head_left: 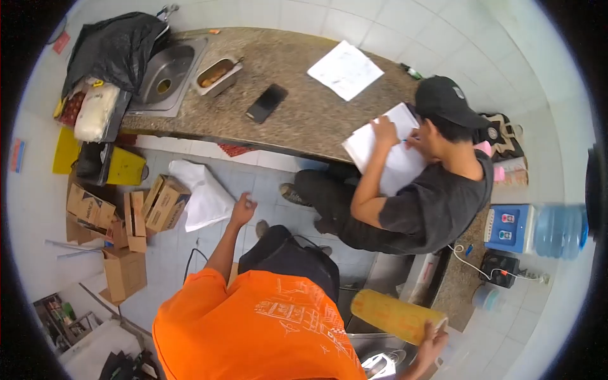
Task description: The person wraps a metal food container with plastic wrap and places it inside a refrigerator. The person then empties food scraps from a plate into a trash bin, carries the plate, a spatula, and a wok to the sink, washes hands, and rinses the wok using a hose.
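Note:
My left hand (243,208) is out in front of my orange shirt, over the floor near a white sack (200,194). Its fingers are curled together, and whatever they may hold is too small to make out. Low on the right, my right hand (432,343) grips the end of a yellow cylindrical container (394,315), which lies tilted above a metal surface. The container's far end points toward my body.
A seated person in a black cap (445,101) writes on paper (405,158) at the stone counter (297,120). A phone (267,103), metal tray (217,77) and sink (166,73) are farther left. Cardboard boxes (124,272) stand left; a water dispenser (506,227) is right.

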